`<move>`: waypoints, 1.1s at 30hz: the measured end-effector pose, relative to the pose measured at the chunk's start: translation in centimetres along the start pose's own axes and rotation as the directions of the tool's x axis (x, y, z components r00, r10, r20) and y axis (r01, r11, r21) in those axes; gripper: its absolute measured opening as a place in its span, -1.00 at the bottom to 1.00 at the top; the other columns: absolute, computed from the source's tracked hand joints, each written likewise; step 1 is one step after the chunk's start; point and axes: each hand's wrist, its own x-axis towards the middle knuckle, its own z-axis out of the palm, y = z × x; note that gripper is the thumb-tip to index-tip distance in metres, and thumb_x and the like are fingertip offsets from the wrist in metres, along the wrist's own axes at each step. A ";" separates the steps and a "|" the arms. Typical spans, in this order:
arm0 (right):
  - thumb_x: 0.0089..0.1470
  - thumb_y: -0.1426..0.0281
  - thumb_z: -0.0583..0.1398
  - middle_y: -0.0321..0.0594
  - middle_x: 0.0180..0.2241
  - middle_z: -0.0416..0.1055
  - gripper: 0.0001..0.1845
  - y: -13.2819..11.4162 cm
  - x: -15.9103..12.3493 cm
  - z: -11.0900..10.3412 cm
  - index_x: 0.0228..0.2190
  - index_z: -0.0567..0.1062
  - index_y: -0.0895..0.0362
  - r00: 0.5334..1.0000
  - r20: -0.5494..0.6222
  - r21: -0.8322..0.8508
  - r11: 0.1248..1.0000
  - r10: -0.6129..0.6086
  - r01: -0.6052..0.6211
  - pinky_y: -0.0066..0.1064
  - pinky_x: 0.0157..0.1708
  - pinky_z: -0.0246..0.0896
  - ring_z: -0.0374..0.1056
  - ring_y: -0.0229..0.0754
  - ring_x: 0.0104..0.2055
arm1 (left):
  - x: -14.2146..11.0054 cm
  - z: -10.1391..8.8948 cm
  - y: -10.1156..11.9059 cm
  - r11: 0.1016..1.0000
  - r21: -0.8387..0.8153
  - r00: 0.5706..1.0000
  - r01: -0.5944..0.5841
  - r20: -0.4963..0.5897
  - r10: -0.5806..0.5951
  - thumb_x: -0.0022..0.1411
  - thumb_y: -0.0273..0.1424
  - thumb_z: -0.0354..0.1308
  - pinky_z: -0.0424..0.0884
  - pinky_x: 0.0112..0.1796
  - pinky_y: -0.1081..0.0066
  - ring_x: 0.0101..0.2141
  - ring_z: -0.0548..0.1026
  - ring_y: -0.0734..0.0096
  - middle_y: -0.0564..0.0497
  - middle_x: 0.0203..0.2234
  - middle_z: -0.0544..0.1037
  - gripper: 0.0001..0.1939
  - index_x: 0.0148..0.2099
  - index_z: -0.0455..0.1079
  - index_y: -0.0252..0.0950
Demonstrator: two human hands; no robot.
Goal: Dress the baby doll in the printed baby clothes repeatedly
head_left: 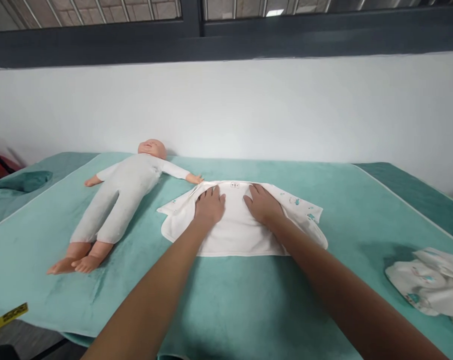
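A white baby shirt [237, 232] with small teal prints on its sleeves lies spread on the green bed cover, its front opened to both sides. On its inner left side rests my left hand [210, 205], fingers stretched out just below the neckline. My right hand [263, 202] lies on the right part of the shirt with its fingers spread, near the collar tag. Both palms face down on the cloth and grip nothing that I can see. To the left, a baby doll [127, 180] lies on its back, one hand touching or close to the shirt's collar edge.
A crumpled pile of white printed baby clothes [432, 282] sits at the right edge of the green cover [361, 200]. A white wall [226, 110] stands behind. Yellow-and-black tape [9, 318] shows at lower left, and a dark green cloth [22, 181] lies at far left.
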 end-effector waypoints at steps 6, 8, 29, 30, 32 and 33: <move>0.28 0.43 -0.12 0.17 0.22 0.21 -0.51 -1.3 -0.7 -0.2 0.13 0.30 0.37 0.994 0.009 -0.101 0.989 -0.106 0.106 -0.10 0.23 -0.03 0.11 0.09 0.27 | -0.2 -0.3 0.0 1.000 0.028 0.999 -0.013 0.038 0.012 0.39 -0.17 -0.28 0.14 0.19 0.04 0.27 0.13 0.01 -0.24 0.28 0.19 -0.41 0.35 0.03 -0.32; 0.24 0.54 -0.13 0.11 0.22 0.22 -0.51 -2.3 -1.2 -0.4 0.11 0.35 0.34 0.981 0.031 -0.110 0.975 -0.192 0.194 -0.14 0.27 -0.08 0.10 0.03 0.29 | -0.9 -0.4 0.1 0.999 0.036 0.999 -0.026 0.031 0.025 0.39 -0.16 -0.27 0.12 0.20 0.03 0.28 0.12 0.01 -0.24 0.29 0.17 -0.41 0.35 0.04 -0.33; 0.30 0.12 -0.14 0.16 0.34 -0.05 -0.26 -6.5 0.4 0.5 0.27 0.07 0.43 0.965 0.162 0.020 0.978 -0.207 0.206 -0.13 0.30 -0.21 -0.22 0.04 0.41 | -5.1 -5.7 -12.0 0.984 0.086 0.954 0.154 -0.273 -0.125 0.31 -0.47 -0.13 0.31 0.06 0.14 0.13 0.35 0.09 -0.17 0.11 0.43 -0.58 0.17 0.30 -0.22; 0.30 0.13 -0.13 0.16 0.34 -0.04 -0.27 -6.5 0.7 0.7 0.27 0.08 0.43 0.965 0.160 0.033 0.978 -0.210 0.207 -0.14 0.30 -0.21 -0.21 0.03 0.40 | -4.5 -5.7 -12.3 0.983 0.038 0.944 0.178 -0.288 -0.160 0.32 -0.45 -0.13 0.33 0.03 0.16 0.08 0.40 0.09 -0.17 0.05 0.47 -0.60 0.14 0.32 -0.23; 0.30 0.14 -0.12 0.12 0.33 0.00 -0.30 -6.4 0.9 1.0 0.25 0.13 0.39 0.968 0.137 0.061 0.977 -0.209 0.202 -0.15 0.30 -0.19 -0.17 0.01 0.40 | -3.5 -5.5 -13.0 0.968 -0.078 0.912 0.238 -0.326 -0.250 0.34 -0.40 -0.12 0.36 -0.01 0.19 0.02 0.45 0.09 -0.18 -0.02 0.52 -0.63 0.13 0.31 -0.27; 0.30 0.16 -0.11 0.10 0.33 0.02 -0.33 -6.3 0.9 1.1 0.24 0.17 0.37 0.973 0.115 0.076 0.978 -0.200 0.192 -0.16 0.30 -0.18 -0.14 0.00 0.39 | -3.1 -5.4 -13.3 0.956 -0.127 0.893 0.265 -0.341 -0.292 0.34 -0.38 -0.11 0.36 -0.02 0.19 0.01 0.46 0.07 -0.20 -0.04 0.52 -0.62 0.14 0.29 -0.30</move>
